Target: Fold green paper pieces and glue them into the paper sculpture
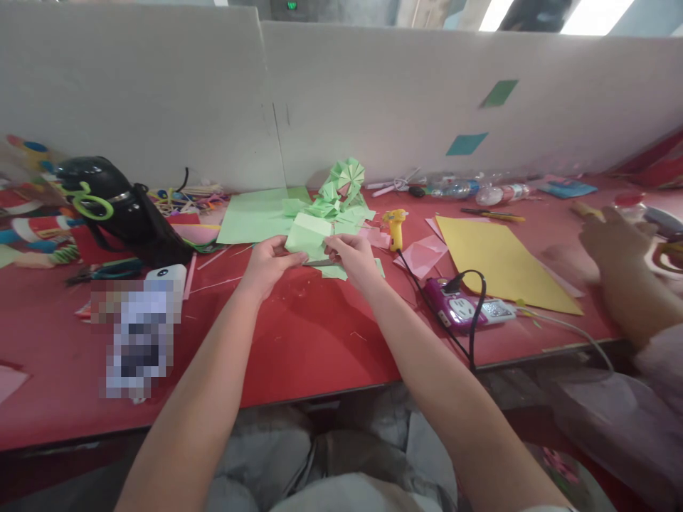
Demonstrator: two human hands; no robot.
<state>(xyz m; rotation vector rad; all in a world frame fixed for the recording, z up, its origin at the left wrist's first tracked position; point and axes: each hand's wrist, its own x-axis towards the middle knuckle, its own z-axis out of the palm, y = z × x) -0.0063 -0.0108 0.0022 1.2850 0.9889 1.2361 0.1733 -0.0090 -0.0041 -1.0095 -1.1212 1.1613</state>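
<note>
A small light green paper square (308, 237) with a crease near its top is held up between my two hands, just above the red tabletop. My left hand (268, 267) grips its left and lower edge between thumb and fingers. At the right edge, my right hand (352, 257) pinches the paper with its fingertips. Right behind lies a pile of folded green paper pieces (334, 208), and a round pleated green paper shape (348, 176) stands on top of it. A larger green sheet (248, 217) lies flat to the left.
To the right are a yellow glue gun (395, 227), pink paper (421, 257), a yellow sheet (501, 259) and a purple power strip (453, 304) with cables. On the left stand a black bag (122, 206) and a phone (146, 327). A co-worker's hand (613, 238) is at far right.
</note>
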